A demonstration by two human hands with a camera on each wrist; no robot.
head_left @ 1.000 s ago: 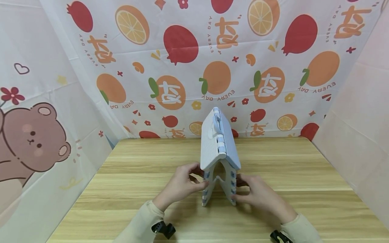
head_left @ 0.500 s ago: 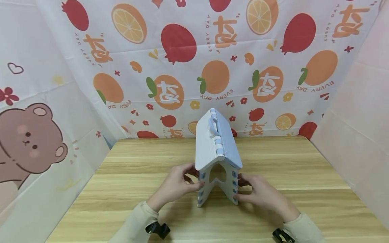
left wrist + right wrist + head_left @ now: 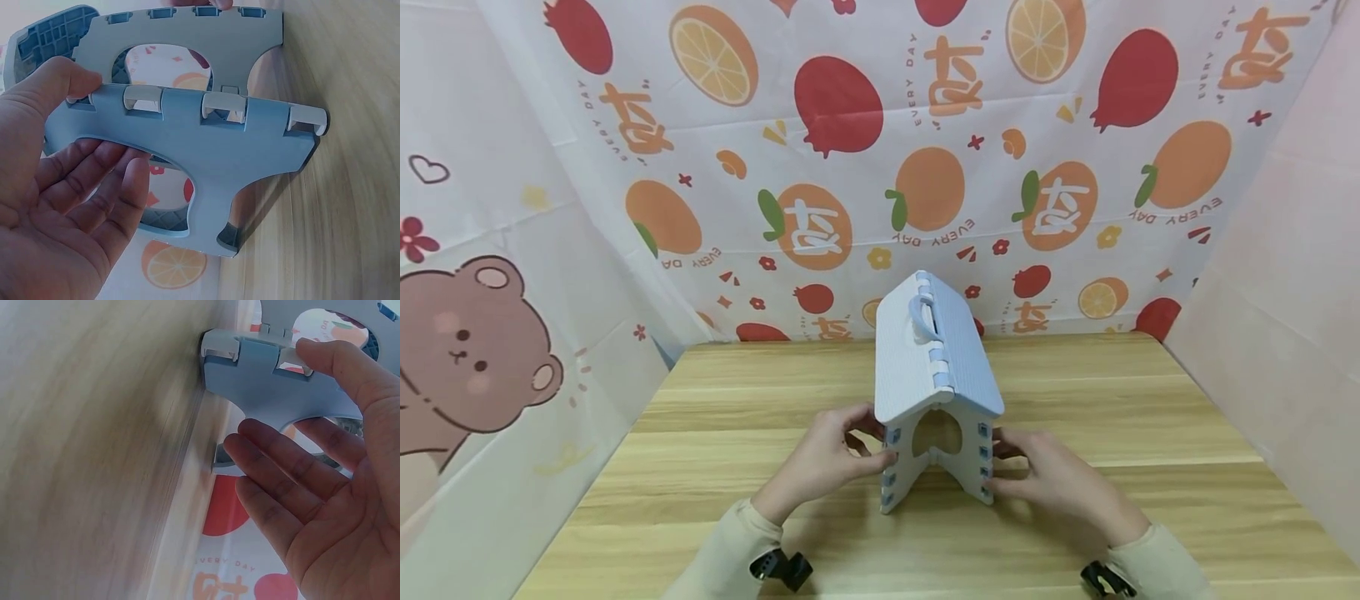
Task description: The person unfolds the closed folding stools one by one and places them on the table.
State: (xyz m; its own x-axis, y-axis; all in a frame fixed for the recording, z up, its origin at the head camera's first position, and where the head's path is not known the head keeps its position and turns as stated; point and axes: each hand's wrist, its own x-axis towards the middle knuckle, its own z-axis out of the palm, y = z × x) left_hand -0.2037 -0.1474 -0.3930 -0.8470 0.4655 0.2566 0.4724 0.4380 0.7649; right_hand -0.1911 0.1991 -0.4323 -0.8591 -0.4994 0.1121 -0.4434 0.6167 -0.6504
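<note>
A folding toy house (image 3: 936, 358) stands upright on the wooden table, with a pale ridged roof, a light-blue handle (image 3: 923, 318) on the ridge and side panels spread apart at the front. Its front edges carry blue hinge slots. My left hand (image 3: 827, 454) grips the left panel; in the left wrist view the thumb lies on the hinge edge and the fingers reach to the cut-out of the blue panel (image 3: 206, 150). On the right panel, my right hand (image 3: 1048, 475) has its thumb on the hinge edge. The right wrist view shows its fingers along the panel's outer face (image 3: 269, 387).
The wooden table (image 3: 737, 392) extends on both sides of the house. Behind it hangs a fruit-print cloth (image 3: 865, 192). A cloth with a bear print (image 3: 482, 350) hangs at the left, and a pale cloth (image 3: 1270, 333) at the right.
The two side panels have spread wider at the front, and the roof has flattened a little. My left hand has moved left with its panel; the right hand has shifted slightly right.
</note>
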